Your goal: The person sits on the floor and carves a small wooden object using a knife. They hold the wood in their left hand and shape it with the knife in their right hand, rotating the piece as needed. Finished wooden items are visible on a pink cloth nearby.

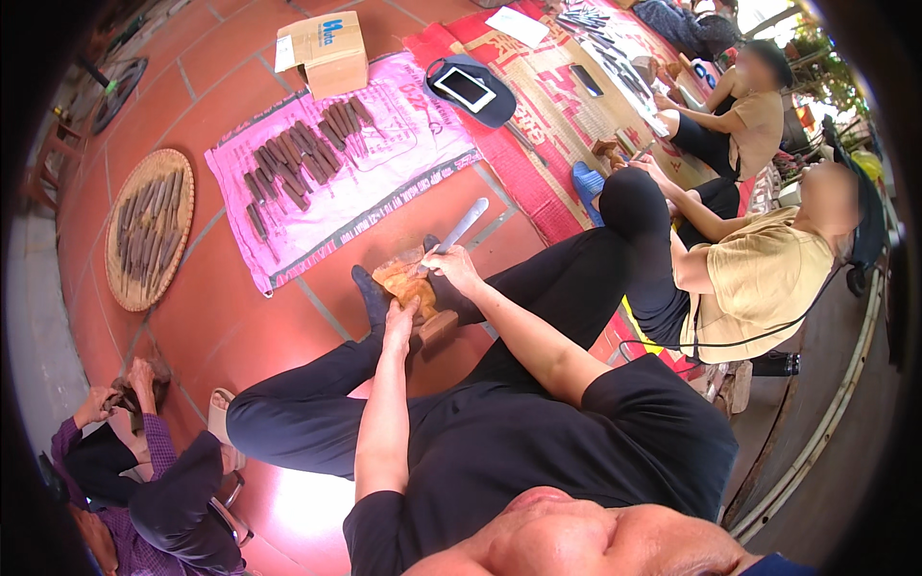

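Between my feet stands a carved piece of orange-brown wood [417, 290] with a squared base. My left hand [400, 324] is closed around its near left side. My right hand [453, 269] grips a long, flat, grey carving tool [468, 223]; one rounded end sticks up past the fist, and the other end points at the top of the wood. Whether that lower end touches the wood I cannot tell.
Ahead lies a pink sheet [399, 144] with rows of dark sticks [298, 154] and a cardboard box [324, 53]. A round woven tray [184, 192] of sticks is at left. A cap [499, 108] holds a phone. Other people sit right and lower left.
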Action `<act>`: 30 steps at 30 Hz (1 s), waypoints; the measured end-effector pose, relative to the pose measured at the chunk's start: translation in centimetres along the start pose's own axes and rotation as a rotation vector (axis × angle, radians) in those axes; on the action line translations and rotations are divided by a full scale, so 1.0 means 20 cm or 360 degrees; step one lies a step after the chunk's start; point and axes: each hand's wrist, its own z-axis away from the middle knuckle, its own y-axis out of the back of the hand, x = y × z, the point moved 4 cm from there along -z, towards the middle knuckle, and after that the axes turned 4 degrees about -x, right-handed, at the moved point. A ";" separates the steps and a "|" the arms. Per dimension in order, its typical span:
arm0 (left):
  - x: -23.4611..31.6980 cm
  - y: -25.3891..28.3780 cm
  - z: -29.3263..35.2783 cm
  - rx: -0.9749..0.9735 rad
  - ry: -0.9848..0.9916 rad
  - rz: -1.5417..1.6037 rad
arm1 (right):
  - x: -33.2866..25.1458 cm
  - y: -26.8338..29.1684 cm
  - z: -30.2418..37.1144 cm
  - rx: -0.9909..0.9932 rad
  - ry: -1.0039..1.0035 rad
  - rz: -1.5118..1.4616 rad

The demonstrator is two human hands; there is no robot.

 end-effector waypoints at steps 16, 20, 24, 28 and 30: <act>-0.04 0.01 -0.05 0.0035 -0.0004 0.0007 | 0.06 0.07 -0.03 0.0185 -0.0178 -0.0260; -0.07 0.04 -0.07 0.0034 -0.0074 0.0004 | -0.02 -0.02 0.00 0.0149 -0.0101 -0.0077; -0.13 0.06 -0.12 0.0068 -0.0136 -0.0004 | -0.02 0.00 -0.01 0.0145 -0.0209 -0.0106; -0.09 0.03 -0.09 0.0040 -0.0090 0.0030 | 0.05 0.06 -0.04 0.0227 -0.0280 -0.0235; -0.04 0.02 -0.04 0.0021 -0.0046 0.0042 | 0.03 0.03 -0.01 0.0217 -0.0239 -0.0213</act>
